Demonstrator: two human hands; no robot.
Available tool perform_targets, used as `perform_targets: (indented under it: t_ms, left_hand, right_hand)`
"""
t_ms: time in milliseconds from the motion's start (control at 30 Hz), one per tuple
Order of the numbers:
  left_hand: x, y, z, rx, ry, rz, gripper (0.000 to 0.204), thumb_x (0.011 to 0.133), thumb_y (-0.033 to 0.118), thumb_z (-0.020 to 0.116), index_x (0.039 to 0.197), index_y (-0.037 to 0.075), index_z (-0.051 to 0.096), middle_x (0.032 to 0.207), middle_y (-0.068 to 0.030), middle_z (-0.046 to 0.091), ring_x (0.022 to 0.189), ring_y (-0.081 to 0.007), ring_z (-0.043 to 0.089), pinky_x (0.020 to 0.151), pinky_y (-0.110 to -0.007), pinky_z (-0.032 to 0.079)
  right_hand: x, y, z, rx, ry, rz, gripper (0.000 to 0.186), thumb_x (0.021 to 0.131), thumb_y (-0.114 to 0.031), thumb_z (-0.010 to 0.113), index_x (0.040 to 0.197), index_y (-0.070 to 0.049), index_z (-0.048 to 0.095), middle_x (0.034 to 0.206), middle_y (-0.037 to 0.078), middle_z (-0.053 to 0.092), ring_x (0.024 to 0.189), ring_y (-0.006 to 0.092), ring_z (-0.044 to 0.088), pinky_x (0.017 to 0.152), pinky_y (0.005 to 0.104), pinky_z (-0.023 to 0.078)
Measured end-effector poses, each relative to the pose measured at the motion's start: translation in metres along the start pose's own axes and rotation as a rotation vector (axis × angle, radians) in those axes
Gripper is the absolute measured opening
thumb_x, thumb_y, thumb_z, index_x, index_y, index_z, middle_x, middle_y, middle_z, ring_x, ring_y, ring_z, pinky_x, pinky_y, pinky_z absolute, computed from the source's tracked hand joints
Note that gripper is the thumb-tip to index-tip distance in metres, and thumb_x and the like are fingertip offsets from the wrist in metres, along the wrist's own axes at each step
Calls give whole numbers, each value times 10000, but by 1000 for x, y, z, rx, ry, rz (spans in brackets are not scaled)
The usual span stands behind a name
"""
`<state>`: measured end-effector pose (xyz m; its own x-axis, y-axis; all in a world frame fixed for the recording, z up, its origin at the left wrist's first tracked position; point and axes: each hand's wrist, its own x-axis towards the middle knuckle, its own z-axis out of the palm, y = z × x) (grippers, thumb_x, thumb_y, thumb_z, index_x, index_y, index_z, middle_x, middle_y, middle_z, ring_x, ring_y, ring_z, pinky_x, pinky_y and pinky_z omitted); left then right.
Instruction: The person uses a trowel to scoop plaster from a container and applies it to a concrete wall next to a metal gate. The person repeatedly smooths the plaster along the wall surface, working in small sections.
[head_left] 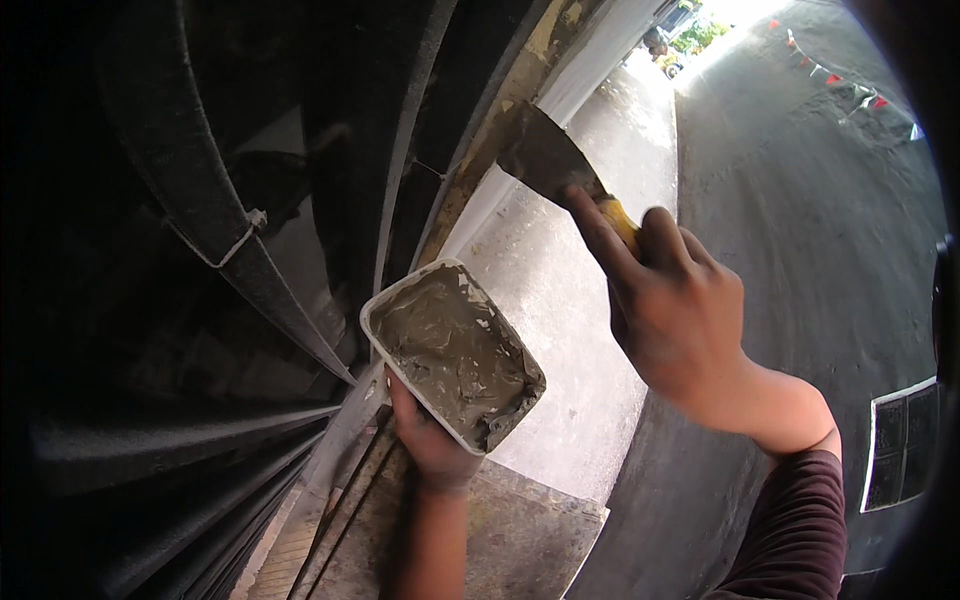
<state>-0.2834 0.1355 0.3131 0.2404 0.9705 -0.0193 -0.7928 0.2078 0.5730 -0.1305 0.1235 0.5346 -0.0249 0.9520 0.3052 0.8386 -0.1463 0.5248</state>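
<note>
My left hand is wrapped under a pale rectangular plastic tub, tilted so that its inside shows. Wet grey-brown paste coats the bottom and walls of the tub. Up and to the right, my right hand grips a putty knife by its yellow handle, the index finger stretched along the blade. The dark, broad blade touches or lies just in front of a worn, yellowish strip beside the dark panels; I cannot tell which.
Dark glossy panels with curved bars fill the left side. A pale ledge runs up the middle, with a stained board below. On the right is a dark grey surface; small red and white flags hang at the top right.
</note>
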Motion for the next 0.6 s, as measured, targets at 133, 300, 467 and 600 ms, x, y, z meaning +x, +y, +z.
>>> perform_targets:
  t_ms: [133, 300, 467, 600]
  left_hand:
    - [-1, -7, -8, 258, -117, 178, 1043, 882, 21, 893, 1713, 4, 263, 1615, -149, 494, 1435, -257, 569, 1189, -435, 524]
    - [-1, 0, 0, 98, -54, 73, 1053, 884, 18, 893, 1719, 3, 250, 1618, -153, 494, 1429, -261, 577, 1180, -433, 541]
    - [-2, 2, 2, 68, -43, 46, 1033, 896, 19, 885, 1718, 14, 260, 1616, -154, 495, 1429, -265, 580, 1178, -440, 545]
    - [-1, 4, 2, -259, 75, -128, 1019, 896, 35, 890, 1709, 14, 276, 1612, -152, 498, 1431, -266, 579, 1183, -444, 539]
  right_hand:
    - [22, 6, 27, 40, 121, -28, 784, 956, -58, 710, 1660, -356, 536, 911, 69, 560, 744, 226, 671, 596, 397, 560]
    - [28, 16, 54, 18, 125, -22, 810, 963, -49, 699, 1684, -358, 496, 907, 83, 569, 741, 237, 680, 590, 400, 563]
    - [15, 15, 41, -29, 42, 35, 801, 967, -51, 698, 1681, -357, 500, 885, 78, 561, 740, 234, 679, 596, 400, 564]
    - [-4, 7, 17, 37, -21, 40, 767, 964, -71, 707, 1659, -346, 533, 879, 69, 554, 737, 231, 676, 600, 404, 555]
